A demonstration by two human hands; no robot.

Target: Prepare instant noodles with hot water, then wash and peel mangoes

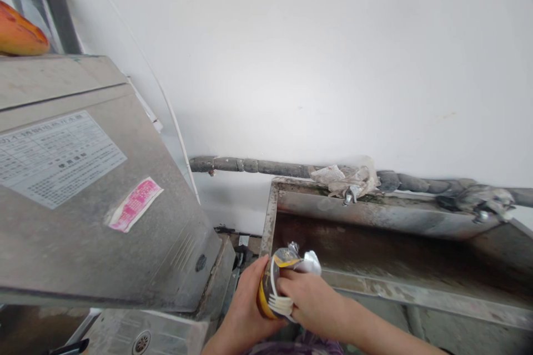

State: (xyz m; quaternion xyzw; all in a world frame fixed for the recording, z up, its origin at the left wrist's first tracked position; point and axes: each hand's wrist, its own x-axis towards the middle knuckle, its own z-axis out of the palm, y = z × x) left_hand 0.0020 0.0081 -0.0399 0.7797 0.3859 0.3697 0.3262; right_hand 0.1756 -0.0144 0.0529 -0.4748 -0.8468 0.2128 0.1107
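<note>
- The left hand [245,297], at the bottom centre of the frame, has its grip wrapped around a yellow and black cup [263,300], thumb up near the rim.
- The right hand [310,295], just right of it, reaches over the cup's mouth with curled fingers; their tips are hidden, so I cannot tell what this grip pinches, if anything.
- A white fork [281,304] shows between the hands, its tines against the cup.
- The lid [287,258] is partly peeled back at the cup's top, and crumpled silver foil [311,262] sticks out beyond the right hand's fingers.
- A long metal trough [270,222] fills the lower right, with two taps [350,195] at its back edge.
- Above it, a dark wrapped pipe [275,167] crosses the white wall [325,66].
- A steel machine [175,249] with a pink sticker [136,204] occupies the left.
</note>
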